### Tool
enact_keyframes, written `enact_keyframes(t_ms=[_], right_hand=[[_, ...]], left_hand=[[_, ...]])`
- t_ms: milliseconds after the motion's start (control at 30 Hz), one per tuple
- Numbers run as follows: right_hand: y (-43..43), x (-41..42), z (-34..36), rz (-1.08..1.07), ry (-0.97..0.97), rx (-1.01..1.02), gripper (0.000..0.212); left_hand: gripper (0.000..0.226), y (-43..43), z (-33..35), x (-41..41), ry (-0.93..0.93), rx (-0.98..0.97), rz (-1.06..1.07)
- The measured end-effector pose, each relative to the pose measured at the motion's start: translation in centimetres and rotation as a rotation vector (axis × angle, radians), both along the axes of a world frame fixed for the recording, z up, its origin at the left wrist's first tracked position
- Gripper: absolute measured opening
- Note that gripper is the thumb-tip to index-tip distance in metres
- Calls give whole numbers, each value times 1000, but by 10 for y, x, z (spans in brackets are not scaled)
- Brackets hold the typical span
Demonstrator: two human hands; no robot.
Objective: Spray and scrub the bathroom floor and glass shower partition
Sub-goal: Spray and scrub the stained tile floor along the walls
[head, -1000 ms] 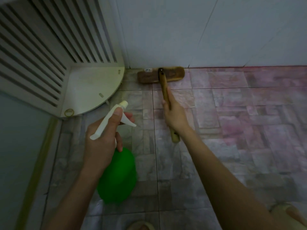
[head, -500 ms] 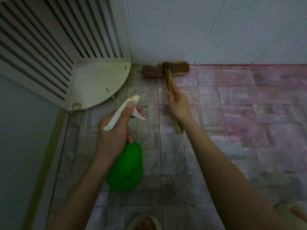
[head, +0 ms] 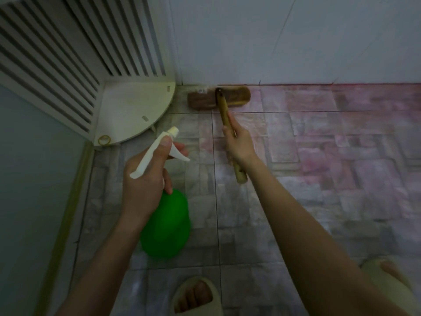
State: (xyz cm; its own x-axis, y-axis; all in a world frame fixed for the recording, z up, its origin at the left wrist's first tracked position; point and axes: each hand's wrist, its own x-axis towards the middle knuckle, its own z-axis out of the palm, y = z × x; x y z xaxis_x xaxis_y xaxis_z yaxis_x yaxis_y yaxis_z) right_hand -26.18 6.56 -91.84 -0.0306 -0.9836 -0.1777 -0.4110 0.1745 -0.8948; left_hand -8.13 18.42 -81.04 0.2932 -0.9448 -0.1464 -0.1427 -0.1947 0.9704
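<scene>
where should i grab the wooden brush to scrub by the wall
Wrap the handle mid-shaft from above, as the right hand does. It slants up and back from the brush head, which sits on the floor against the wall, leaving only the shaft free.

You face a white wall (head: 296, 42) meeting a mottled pink-grey tiled floor (head: 341, 167). At your left, a white slatted panel (head: 57, 53) stands behind a quarter-round corner shelf (head: 127, 110). Light is dim.

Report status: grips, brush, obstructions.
Left grip holds green spray bottle. Right grip holds scrub brush handle, head on floor tiles by wall. Corner shelf close left of head.
</scene>
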Motion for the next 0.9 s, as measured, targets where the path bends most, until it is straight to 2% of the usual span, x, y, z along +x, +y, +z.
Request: enact_keyframes(t_ms=[67,133,200,333,400,467,533,600,700,800,900], right_hand=[[41,-7,-1,13,8,53,46],[118,-13,-1,36,-67,48,45],[155,-18,-1,33,-71,27,47],[67,-4,1,-33,48,68,47],[54,-6,6,-15,57,75,48],[105,-15,9,11,-21,97,46],[193,-20,16,9,-86,123,47],[251,-17,27,-46,-43,103,50],[201,-8,17,-36,51,102,48],[130,-13,16,-22,34,117,49],[186,-23,23,-8,14,159,46]], left_hand=[[33,5,1,3,3,4,14],[34,11,-1,6,19,22,4],[36,16,-4,7,14,44,-2],[38,25,-3,5,-14,65,-16],[36,30,-1,6,-21,65,-21],[33,35,-1,8,-13,52,-32],[30,41,-2,10,-15,52,-57],[29,45,-3,12,-29,69,-72],[33,51,1,13,-43,104,-87],[38,55,4,14,-58,101,-65],[38,53,3,15,-51,104,-47]])
